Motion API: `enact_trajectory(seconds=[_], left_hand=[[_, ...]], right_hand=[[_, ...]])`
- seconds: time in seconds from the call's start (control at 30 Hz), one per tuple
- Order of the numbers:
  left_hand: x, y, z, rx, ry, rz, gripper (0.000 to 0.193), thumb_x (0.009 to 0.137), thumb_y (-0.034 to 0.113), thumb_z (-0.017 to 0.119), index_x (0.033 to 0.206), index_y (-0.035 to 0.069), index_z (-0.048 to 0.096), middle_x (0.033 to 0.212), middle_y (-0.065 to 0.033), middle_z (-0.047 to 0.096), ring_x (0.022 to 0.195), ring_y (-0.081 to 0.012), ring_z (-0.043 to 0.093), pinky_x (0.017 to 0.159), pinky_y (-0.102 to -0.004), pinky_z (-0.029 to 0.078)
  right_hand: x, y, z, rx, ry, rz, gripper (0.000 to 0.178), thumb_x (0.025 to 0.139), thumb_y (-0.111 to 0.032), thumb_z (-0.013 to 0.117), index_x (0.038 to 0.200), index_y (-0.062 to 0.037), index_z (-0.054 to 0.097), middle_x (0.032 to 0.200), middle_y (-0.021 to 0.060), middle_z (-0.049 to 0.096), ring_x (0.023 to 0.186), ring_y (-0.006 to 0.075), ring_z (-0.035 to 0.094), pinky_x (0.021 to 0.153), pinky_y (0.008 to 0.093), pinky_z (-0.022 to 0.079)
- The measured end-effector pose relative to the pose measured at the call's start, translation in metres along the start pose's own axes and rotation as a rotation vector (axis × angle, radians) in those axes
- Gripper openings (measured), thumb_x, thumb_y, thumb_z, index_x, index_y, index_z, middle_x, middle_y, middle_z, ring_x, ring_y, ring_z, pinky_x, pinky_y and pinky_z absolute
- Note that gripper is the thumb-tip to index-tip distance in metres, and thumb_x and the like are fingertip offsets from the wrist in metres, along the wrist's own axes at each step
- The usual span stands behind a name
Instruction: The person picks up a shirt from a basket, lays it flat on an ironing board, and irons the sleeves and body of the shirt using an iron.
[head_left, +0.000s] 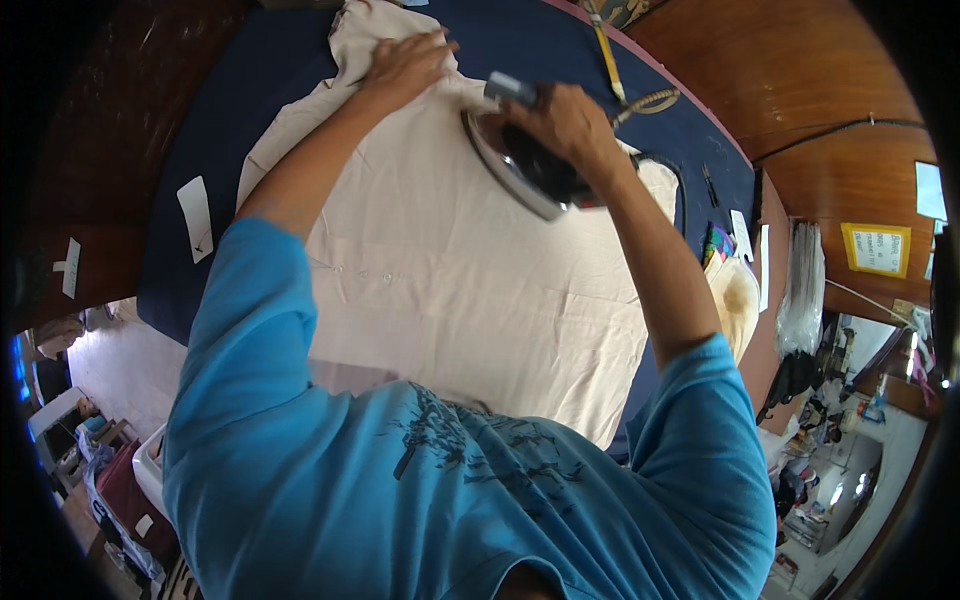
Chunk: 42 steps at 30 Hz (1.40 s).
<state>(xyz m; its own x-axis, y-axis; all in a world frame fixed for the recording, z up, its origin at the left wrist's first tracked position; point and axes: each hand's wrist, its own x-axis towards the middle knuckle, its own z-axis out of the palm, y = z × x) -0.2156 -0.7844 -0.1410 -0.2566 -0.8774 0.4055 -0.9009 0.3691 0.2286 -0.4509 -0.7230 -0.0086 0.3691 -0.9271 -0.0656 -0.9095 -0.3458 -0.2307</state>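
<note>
A cream shirt (470, 290) lies spread flat on a dark blue padded table (220, 110). My left hand (405, 65) presses flat on the shirt's far end, near the collar. My right hand (565, 125) grips the handle of a clothes iron (525, 170), which has a silver soleplate and a dark body. The iron sits tilted on the cloth just right of my left hand. Small buttons show on the shirt near my left elbow.
A yellow tape measure (607, 60) and a woven cord (650, 100) lie at the table's far right. White paper tags (195, 218) rest on the left side. A stained cloth pad (735, 300) hangs at the right edge. Wooden walls surround the table.
</note>
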Motion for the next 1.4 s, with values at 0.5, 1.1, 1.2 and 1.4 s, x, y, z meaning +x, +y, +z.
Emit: enact_trajectory(seconds=[0.5,1.1,1.2,1.4], left_hand=[[-0.075,-0.095,-0.072,0.151,-0.101,-0.322,0.027,0.089,0.033,0.048,0.096,0.007,0.051,0.085,-0.0144,0.063,0.074,-0.0345,0.06,0.064,-0.0434,0.048],[-0.174,-0.075,-0.123,0.074,-0.172,-0.849,0.025,0.085,0.028,0.053,0.098,0.007,0.055,0.095,-0.0163,0.062,0.094,-0.0333,0.058,0.077,-0.043,0.045],[-0.182,-0.086,-0.117,0.027,-0.079,-0.861,0.024,0.084,0.027,0.055,0.098,0.008,0.056,0.093,-0.0147,0.063,0.092,-0.0317,0.059,0.077,-0.0414,0.045],[-0.197,-0.089,-0.125,-0.141,-0.057,-0.99,0.021,0.083,0.028,0.056,0.095,0.01,0.056,0.09,-0.0091,0.064,0.088,-0.0276,0.06,0.073,-0.0394,0.046]], right_hand=[[0.037,-0.023,0.008,0.002,-0.117,-0.349,0.06,0.077,-0.057,0.055,0.092,0.0003,0.064,0.078,0.02,0.063,0.078,0.0326,0.063,0.072,0.0385,0.047],[0.12,-0.21,0.064,0.069,0.047,-0.284,0.051,0.074,-0.053,0.058,0.092,-0.0064,0.068,0.093,0.0154,0.065,0.088,0.0309,0.063,0.077,0.037,0.05],[0.154,-0.187,0.105,-0.072,0.108,-0.434,0.058,0.076,-0.058,0.052,0.096,-0.0057,0.066,0.095,0.0155,0.065,0.091,0.0306,0.062,0.079,0.0377,0.049],[0.075,-0.209,0.068,-0.02,-0.082,-0.376,0.06,0.077,-0.058,0.049,0.093,-0.0026,0.065,0.093,0.0198,0.064,0.089,0.0332,0.062,0.077,0.0413,0.049]])
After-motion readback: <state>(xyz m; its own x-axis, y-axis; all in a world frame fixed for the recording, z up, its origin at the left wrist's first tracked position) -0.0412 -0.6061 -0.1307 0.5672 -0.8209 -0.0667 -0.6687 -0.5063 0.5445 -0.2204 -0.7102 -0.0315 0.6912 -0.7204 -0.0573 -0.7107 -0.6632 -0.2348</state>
